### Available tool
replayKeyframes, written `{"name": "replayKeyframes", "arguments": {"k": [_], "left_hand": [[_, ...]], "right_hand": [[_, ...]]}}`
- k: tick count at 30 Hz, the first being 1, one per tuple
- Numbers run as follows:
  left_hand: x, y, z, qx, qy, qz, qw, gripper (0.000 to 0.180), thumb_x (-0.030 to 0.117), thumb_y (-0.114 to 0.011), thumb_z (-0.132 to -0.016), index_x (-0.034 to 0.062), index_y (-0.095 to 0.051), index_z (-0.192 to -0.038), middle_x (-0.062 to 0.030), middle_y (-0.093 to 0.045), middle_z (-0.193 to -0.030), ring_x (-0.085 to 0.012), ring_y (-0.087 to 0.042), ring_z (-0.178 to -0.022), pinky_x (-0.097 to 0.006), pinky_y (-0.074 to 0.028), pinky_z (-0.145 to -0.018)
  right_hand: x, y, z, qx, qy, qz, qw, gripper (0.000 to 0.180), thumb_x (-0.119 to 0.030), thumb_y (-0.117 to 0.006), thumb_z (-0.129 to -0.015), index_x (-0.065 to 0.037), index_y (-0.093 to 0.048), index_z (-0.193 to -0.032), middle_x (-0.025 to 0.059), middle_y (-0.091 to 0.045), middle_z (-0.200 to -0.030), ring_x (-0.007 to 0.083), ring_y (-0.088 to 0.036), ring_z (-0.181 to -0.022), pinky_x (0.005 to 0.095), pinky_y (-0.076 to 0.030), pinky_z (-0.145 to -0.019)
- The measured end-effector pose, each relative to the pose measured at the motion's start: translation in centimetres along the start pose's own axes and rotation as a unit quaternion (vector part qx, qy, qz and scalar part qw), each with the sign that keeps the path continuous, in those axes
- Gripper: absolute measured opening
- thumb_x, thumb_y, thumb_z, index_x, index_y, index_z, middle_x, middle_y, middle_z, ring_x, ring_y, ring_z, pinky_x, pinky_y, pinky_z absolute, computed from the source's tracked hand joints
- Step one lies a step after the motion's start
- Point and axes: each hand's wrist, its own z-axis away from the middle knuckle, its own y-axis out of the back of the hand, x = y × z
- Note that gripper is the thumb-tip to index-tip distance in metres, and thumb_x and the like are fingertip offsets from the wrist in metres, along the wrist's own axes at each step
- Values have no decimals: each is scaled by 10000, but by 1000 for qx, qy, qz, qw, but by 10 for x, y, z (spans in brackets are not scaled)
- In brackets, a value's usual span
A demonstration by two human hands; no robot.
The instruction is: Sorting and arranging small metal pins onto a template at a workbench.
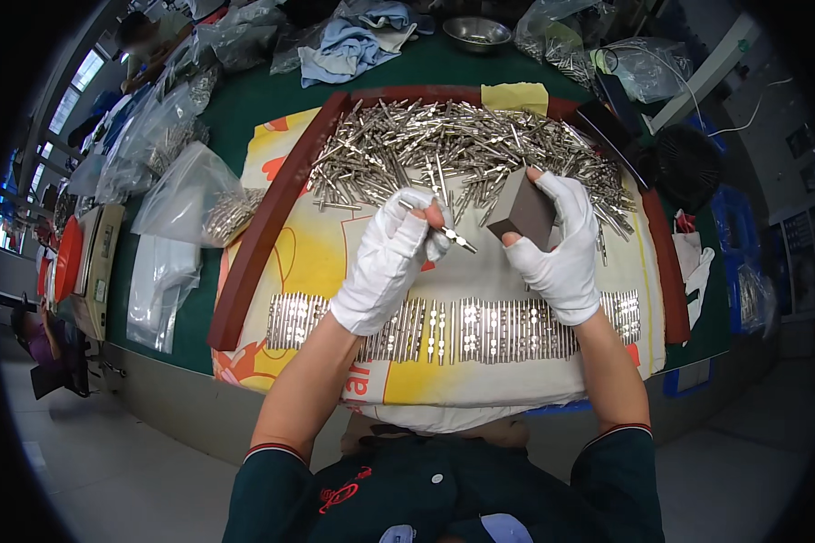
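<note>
My left hand, in a white glove with bare fingertips, pinches a slim shiny metal pin with stepped, thicker sections. The pin slants down to the right. In my right hand, gloved the same way, is a grey-brown rectangular block, gripped between thumb and fingers. The two hands are apart, above a padded cloth printed in yellow, white and red. Beyond them lies a large heap of similar metal pins. Nearer me, a row of pins lies side by side, partly hidden by my forearms.
Dark red wooden rails border the cloth on three sides. Clear plastic bags, some holding pins, sit on the left of the green table. Blue cloths and a metal bowl are at the back. Another person is far left.
</note>
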Motion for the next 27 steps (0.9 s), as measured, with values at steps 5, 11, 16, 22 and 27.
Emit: {"name": "replayKeyframes", "arguments": {"k": [5, 11, 16, 22, 27], "left_hand": [[-1, 0, 0, 17, -14, -27, 999, 233, 323, -550, -1015, 92, -542, -1037, -2, -554, -918, -66, -527, -755, -207, -419, -684], [0, -5, -1, 11, -27, 26, 999, 230, 311, -564, -1005, 87, -514, -987, -36, -514, -867, -106, -444, -738, -248, -384, -694], [2, -3, -1, 27, 17, -18, 999, 223, 297, -547, -1013, 75, -527, -1022, -42, -530, -878, -99, -452, -718, -245, -395, -691], [-1, -1, -2, 35, -19, 13, 999, 215, 289, -532, -1020, 74, -530, -1021, -35, -531, -890, -90, -451, -734, -242, -400, -706], [-3, -1, 0, 12, -6, -22, 1000, 227, 315, -547, -1012, 89, -518, -1016, -44, -524, -905, -95, -454, -757, -240, -399, -715]], "right_hand": [[-33, 2, 7, -68, 184, -57, 979, 795, -494, -796, -631, -60, -578, -1260, 128, -582, -1115, 289, -550, -917, 417, -429, -803], [5, -4, -3, -11, -19, 17, 1000, 629, -275, -801, -646, -30, -605, -1191, 132, -579, -1019, 302, -564, -947, 410, -469, -847], [-9, 0, 1, -49, -33, -79, 995, 655, -293, -800, -651, -27, -591, -1212, 129, -583, -1055, 292, -573, -955, 397, -469, -861], [-17, -2, 6, -5, 59, -66, 996, 720, -429, -799, -663, -32, -578, -1221, 138, -572, -1062, 307, -563, -951, 418, -460, -843], [-21, -6, 5, -37, 106, 6, 994, 698, -418, -791, -651, -52, -595, -1212, 125, -566, -1053, 307, -545, -964, 430, -436, -848]]}}
